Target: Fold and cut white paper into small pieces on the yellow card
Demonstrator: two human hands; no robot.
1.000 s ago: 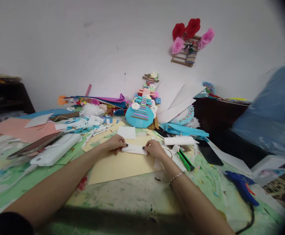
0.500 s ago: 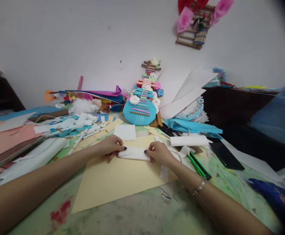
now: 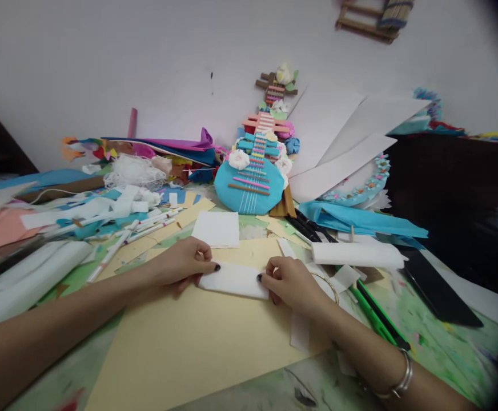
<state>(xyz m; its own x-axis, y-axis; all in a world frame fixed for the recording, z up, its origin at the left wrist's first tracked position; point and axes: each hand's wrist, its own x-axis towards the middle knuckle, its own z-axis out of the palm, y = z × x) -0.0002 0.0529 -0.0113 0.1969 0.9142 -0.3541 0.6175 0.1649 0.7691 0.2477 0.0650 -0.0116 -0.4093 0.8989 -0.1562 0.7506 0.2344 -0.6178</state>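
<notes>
The left hand [image 3: 187, 262] and the right hand [image 3: 290, 283] each pinch one end of a folded white paper [image 3: 234, 280] — thumbs and fingers closed on it. The paper is above a yellow sheet [image 3: 189, 348], just in front of a white square [image 3: 217, 229]. A green cutter [image 3: 377, 314] lies beyond the right wrist — near a black phone [image 3: 441, 288].
</notes>
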